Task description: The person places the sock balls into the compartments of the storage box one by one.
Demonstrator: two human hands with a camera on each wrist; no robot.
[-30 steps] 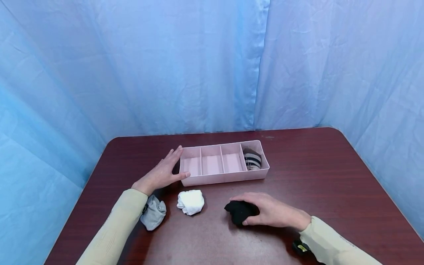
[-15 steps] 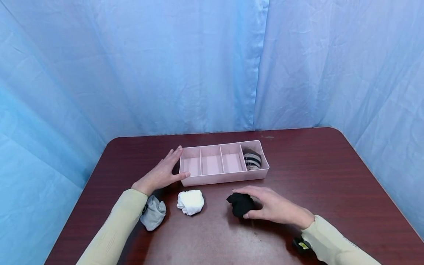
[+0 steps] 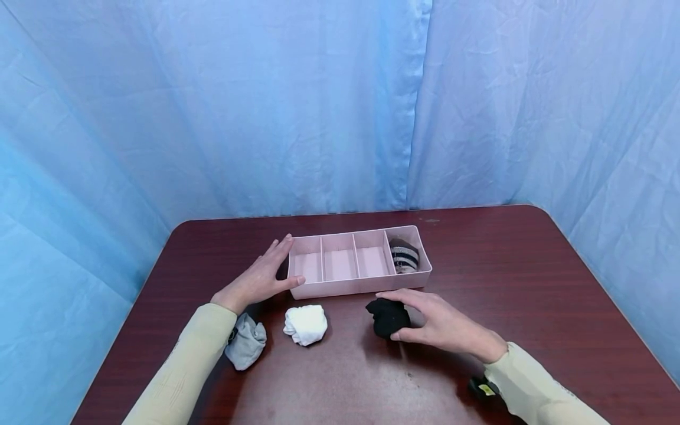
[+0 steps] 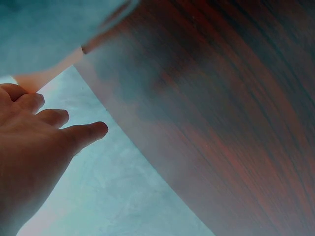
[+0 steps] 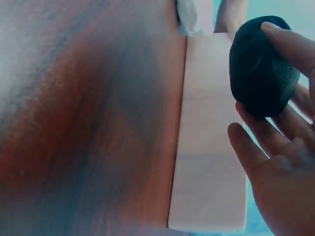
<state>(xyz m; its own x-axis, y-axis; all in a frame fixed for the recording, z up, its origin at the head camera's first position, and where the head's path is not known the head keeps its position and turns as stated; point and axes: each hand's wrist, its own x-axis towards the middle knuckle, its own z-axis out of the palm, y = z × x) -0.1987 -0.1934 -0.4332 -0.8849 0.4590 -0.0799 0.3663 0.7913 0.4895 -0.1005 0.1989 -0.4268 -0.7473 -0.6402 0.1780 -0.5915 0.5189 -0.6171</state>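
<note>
While gripping a black cloth bundle (image 3: 389,319) with the right hand (image 3: 443,321) on the near side of the pink divided box (image 3: 361,287), toward its right end, also resting the left hand (image 3: 257,277) against that box's left end. Judging by the rounded, rolled-up look, handling something light and soft, probably giving a little under pressure, hardly slipping against skin and hardly risking breakage. Probably calling for a hold round the fat middle, with thumb opposite fingers and without hard squeezing; possibly coming unrolled if tugged by the pointed corner sticking out toward the box's left side. On the right, parting thumb and fingers only as wide as the bundle, pinching from opposite sides, apparently above the tabletop (image 3: 340,383), and leaving one fingertip apart from the cloth. On the left, spreading thumb well away from straightened fingers, touching the box's near rim with the thumb and its far left corner with a fingertip. Showing, before the box's left half, a white bundle (image 3: 306,324); off its near left corner, a grey bundle (image 3: 247,343) beside the left sleeve (image 3: 180,360); inside its rightmost compartment, a striped bundle (image 3: 405,258).
</note>
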